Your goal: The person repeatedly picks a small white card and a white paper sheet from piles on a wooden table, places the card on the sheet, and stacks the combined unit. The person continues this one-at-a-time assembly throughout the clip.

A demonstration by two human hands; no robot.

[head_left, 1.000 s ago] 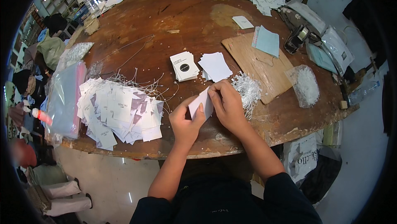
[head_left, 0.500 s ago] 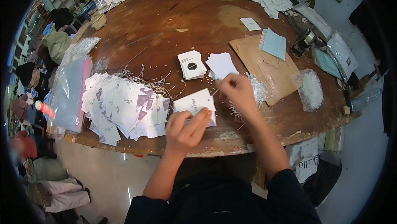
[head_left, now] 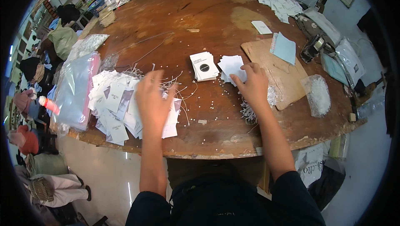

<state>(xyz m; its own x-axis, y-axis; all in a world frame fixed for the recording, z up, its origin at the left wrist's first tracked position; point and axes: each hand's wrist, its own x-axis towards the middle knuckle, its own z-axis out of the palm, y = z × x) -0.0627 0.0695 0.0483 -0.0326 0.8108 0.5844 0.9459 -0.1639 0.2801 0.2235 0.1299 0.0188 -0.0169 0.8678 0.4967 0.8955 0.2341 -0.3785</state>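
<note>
You appeared at card pick-up: right hand (head_left: pixel 253 85) spread at the white stack (head_left: pixel 229 65), inward of the surface (head_left: pixel 216 140)'s near edge; left hand (head_left: pixel 154 101) blurred, grip indeterminable, over strung tags (head_left: pixel 115 125). Separation called for pinching.

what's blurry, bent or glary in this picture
Head view: left hand motion-blurred, right hand sharper; head view: near edge of the table bows, fisheye-style; head view: glare on the clear plastic bags, bright streaks on the floor.

Your left hand (head_left: pixel 154 101) is blurred, hiding part of the tag pile (head_left: pixel 114 105) beneath; your right hand (head_left: pixel 253 83) partly covers white cards (head_left: pixel 230 64), its wrist some white strings (head_left: pixel 248 112).
</note>
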